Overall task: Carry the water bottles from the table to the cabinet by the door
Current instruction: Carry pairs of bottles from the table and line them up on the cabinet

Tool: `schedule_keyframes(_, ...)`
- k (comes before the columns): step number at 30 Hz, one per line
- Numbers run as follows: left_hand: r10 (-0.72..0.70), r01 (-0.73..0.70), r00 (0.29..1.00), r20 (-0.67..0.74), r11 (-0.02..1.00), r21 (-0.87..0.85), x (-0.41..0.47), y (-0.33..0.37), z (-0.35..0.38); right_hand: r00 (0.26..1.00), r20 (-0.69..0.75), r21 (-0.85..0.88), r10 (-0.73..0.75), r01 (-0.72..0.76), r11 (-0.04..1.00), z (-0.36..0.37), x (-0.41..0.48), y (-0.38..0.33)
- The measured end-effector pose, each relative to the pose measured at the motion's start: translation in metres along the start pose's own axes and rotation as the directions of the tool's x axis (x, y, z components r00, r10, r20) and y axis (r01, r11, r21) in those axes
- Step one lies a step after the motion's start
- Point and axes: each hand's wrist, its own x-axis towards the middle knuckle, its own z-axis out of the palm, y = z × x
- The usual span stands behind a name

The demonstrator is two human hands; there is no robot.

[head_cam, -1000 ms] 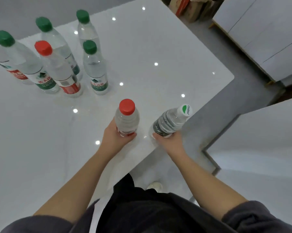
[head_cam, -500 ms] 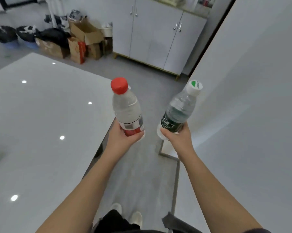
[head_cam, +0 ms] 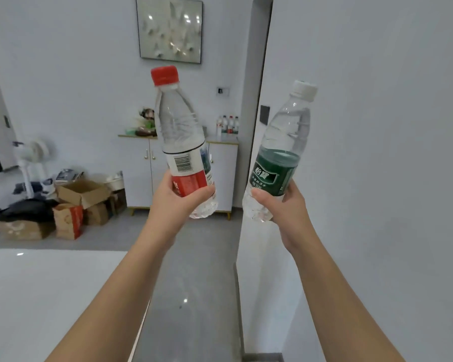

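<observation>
Carry step in hand: left hand gripped the red-capped bottle, right hand gripped the white-capped bottle, both bottles aloft beyond the table, cabinet well ahead; next move called for walking there and setting both on top

Pale grey room with a grey floor.
A framed picture hangs above a white cabinet; cardboard boxes and a standing fan stand to its left.
</observation>
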Motion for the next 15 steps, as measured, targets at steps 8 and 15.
schedule_keyframes(8,0.077,-0.079,0.997,0.030,0.995,0.059,0.036,0.060,-0.013,0.996,-0.026,-0.039,-0.088,0.087,0.995,0.010,0.027,-0.052)
schedule_keyframes(15,0.055,-0.055,0.997,0.050,0.998,-0.004,0.054,0.065,-0.015,0.996,-0.033,0.003,-0.084,0.085,0.996,0.024,0.045,-0.055)
